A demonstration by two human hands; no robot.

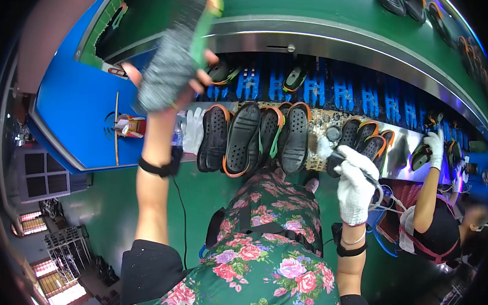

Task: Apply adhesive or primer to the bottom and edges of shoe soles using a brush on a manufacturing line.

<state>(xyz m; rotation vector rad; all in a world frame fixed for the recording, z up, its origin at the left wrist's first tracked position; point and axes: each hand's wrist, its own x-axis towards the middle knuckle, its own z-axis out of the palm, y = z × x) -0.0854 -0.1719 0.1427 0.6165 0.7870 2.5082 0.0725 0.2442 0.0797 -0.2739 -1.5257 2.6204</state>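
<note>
Left hand [202,77]: blurred grip clasping shoe [174,60], end cut off
Right hand [356,186]: grip around dark tool [334,159], mostly hidden

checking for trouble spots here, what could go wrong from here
The blurred shoe in the left hand could slip or knock the metal edge seen behind it. The dark object in the right hand may bump the black shoes nearby. The white cord looping beside that hand might snag.

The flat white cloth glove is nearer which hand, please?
Left: the left hand is just up-left of the glove in view, the white-gloved right hand far rightward.
</note>
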